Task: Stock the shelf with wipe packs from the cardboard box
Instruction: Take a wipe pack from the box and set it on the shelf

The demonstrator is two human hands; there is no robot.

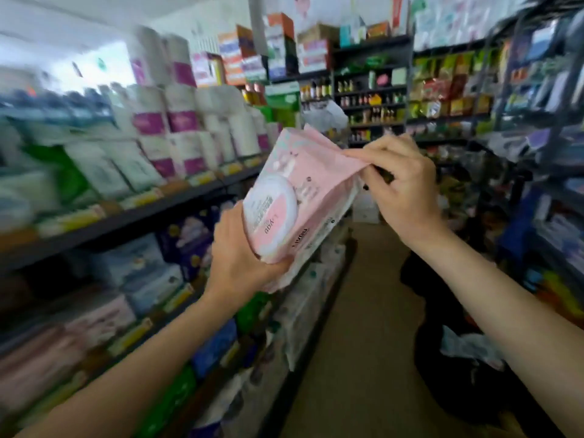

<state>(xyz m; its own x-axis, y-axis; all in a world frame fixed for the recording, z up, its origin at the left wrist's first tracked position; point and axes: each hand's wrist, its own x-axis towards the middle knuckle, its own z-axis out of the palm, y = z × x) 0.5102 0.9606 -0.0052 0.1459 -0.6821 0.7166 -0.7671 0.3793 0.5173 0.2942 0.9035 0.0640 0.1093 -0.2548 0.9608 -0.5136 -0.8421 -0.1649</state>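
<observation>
Crowded shop shelves [132, 216] line the aisle. Left hand [240, 263] grips the wipe pack's [303, 197] bottom; right hand [407, 191] pinches its top flap. Best slide it in flat, label outward.

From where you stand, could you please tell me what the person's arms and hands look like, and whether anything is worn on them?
Both arms are bare from hand to the frame's edge: no sleeves show. The left hand and the right hand wear no gloves, and no watch, bracelet or ring is visible. The nails look short and unpainted, though motion blur limits detail.
</observation>
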